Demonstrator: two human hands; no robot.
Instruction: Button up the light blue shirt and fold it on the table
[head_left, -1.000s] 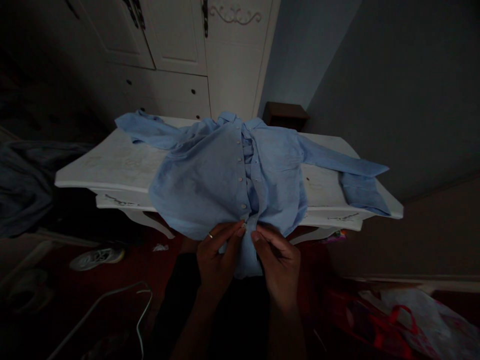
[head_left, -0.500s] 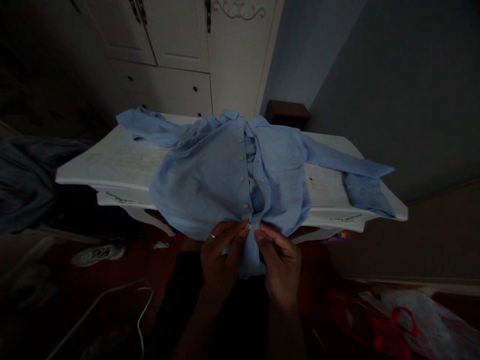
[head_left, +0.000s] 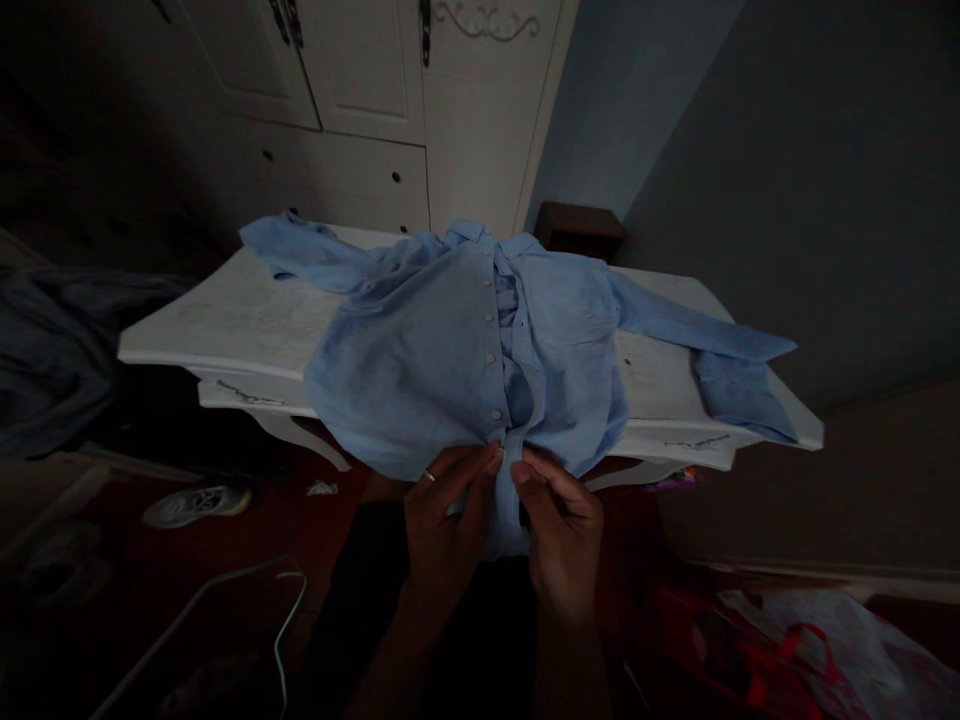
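Observation:
A light blue button-up shirt (head_left: 405, 340) lies face up across a white table (head_left: 202, 310), sleeves spread to both sides, its lower hem hanging over the front edge toward me. The front is parted, with several pale buttons down the left-hand placket. My left hand (head_left: 450, 510), a ring on one finger, pinches a small button (head_left: 499, 454) near the hem between thumb and fingertip. Just to its right, my right hand (head_left: 562, 520) grips the edge of the opposite placket. A narrow gap separates the two hands.
Behind the table stands a white cabinet (head_left: 367, 90), with a small brown box (head_left: 577, 228) beside it. A shoe (head_left: 196, 506) and a white wire hanger (head_left: 217, 580) are on the red floor at left. Bags (head_left: 817, 650) lie at lower right.
The view has shifted slightly, so the scene sits a little further right. Both hands keep their pinch on the shirt plackets with hardly any movement.

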